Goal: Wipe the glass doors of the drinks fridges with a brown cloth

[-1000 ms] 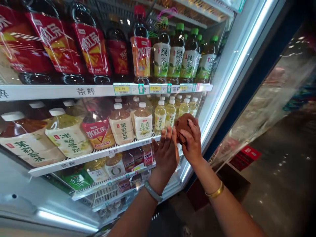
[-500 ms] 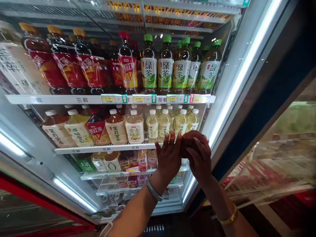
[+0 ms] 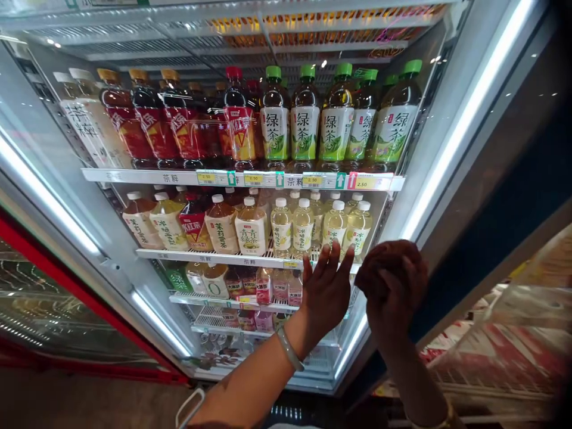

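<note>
My left hand (image 3: 328,292) has its fingers spread and holds nothing. It is raised before the drinks cooler, over the lower shelves, with a grey bangle on the wrist; I cannot tell whether it touches glass. My right hand (image 3: 395,286) is beside it, near the cooler's right frame, its fingers curled in shadow around something dark that I cannot make out. Above my left fingers stand pale yellow drink bottles (image 3: 335,226) with white caps. On the shelf above are green tea bottles (image 3: 336,128) with green caps.
Red-labelled tea bottles (image 3: 147,128) fill the upper shelf's left side. Price tags line the white shelf edge (image 3: 179,177). A bright light strip (image 3: 473,113) runs up the cooler's right side. A red-framed case (image 3: 84,277) adjoins at left, and packaged goods (image 3: 487,345) are at right.
My hands have moved apart, the right one shifting right and its fingers curling more. The view has shifted, showing more of the cooler's left side.
</note>
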Motion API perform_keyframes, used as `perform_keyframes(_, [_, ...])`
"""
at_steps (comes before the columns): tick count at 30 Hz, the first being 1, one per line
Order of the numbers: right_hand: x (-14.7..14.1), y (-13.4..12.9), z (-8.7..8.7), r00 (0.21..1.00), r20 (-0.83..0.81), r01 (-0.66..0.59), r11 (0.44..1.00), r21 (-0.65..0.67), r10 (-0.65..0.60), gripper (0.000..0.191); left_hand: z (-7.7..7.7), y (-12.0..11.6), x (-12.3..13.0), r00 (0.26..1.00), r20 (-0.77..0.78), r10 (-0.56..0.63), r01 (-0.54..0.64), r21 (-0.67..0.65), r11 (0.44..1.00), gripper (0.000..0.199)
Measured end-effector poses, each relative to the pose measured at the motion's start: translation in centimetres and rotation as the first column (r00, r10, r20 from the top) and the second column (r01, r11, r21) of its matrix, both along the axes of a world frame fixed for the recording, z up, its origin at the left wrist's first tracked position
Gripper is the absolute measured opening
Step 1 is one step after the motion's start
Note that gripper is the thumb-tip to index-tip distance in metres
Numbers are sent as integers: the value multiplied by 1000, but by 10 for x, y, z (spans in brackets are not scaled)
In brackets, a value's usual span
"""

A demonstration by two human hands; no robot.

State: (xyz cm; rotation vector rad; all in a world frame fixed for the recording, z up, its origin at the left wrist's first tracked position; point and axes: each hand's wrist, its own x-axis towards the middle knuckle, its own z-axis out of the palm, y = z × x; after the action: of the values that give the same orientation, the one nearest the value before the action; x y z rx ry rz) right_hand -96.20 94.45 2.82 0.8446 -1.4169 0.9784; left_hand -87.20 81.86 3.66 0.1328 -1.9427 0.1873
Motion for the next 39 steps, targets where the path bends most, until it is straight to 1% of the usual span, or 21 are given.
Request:
perform_keyframes(2, [13,-6,-18,999,34,-21,999,27,20,30,-5,2,2,1000,19,-22,23,-12,1000,70])
perform_keyframes(4, [23,-15,-26,997,48,-62,996,58,59,30,-7,0,8,997,42,-58,59,-16,998,68])
perform_keyframes(6, [23,-21,-21,995,54,-91,993,70,87,25,-5,-5,14,998,41,-51,51,-1,999,65])
perform_keyframes(8, [13,-21,-6,994,56,-95,994,50,92,18,2,-11,18,999,40,-2,2,10,1000,64])
perform_keyframes(10, [0,-15,7,996,44,-78,997,10,78,15,10,-15,18,998,38,48,-49,12,999,66])
perform_keyframes(11, [-5,-12,9,997,36,-63,998,-10,63,16,13,-15,17,997,36,61,-62,10,998,67])
perform_keyframes(13, [-5,-7,3,999,22,-28,999,-31,29,21,13,-12,14,997,26,69,-69,-1,998,68])
perform_keyframes(16, [13,-11,-22,999,49,-1,1000,-3,1,30,1,-3,13,998,54,27,-26,-15,1000,66])
perform_keyframes(18, [26,-18,-34,997,64,-39,999,27,37,32,-11,0,14,996,84,-24,24,-7,1000,62])
perform_keyframes(19, [29,-21,-36,996,56,-65,997,52,62,31,-16,0,16,995,91,-45,45,-3,999,61])
perform_keyframes(21, [27,-21,-32,995,17,-98,990,97,97,28,-22,-5,21,993,96,-64,64,1,998,62])
perform_keyframes(23, [16,-14,-25,995,-41,-82,987,137,88,27,-23,-13,27,993,99,-65,64,13,998,63])
perform_keyframes(25, [7,-4,-25,997,-63,-45,991,125,53,30,-25,-20,33,993,107,-51,47,37,998,62])
perform_keyframes(26, [7,-1,-30,998,-51,-29,994,107,34,33,-27,-23,35,993,110,-41,36,45,998,61])
perform_keyframes(28, [17,-1,-46,1000,31,-1,997,75,-1,37,-35,-25,40,992,126,-28,22,50,999,59])
perform_keyframes(30, [35,-11,-63,993,115,5,996,84,-15,38,-46,-25,44,988,147,-46,39,48,998,57])
perform_keyframes(32, [52,-27,-72,989,145,-27,991,129,8,36,-55,-27,49,984,163,-78,71,50,996,56])
perform_keyframes(33, [56,-33,-71,989,140,-55,987,151,34,35,-57,-30,52,982,167,-85,77,54,996,56])
perform_keyframes(35, [54,-40,-62,992,92,-104,979,175,89,33,-57,-38,59,982,167,-84,74,63,995,53])
perform_keyframes(37, [41,-35,-51,996,11,-91,981,172,91,33,-53,-49,65,982,170,-80,69,66,995,49])
perform_keyframes(39, [31,-25,-48,998,-39,-37,990,140,43,35,-50,-57,70,984,160,-81,70,72,995,46])
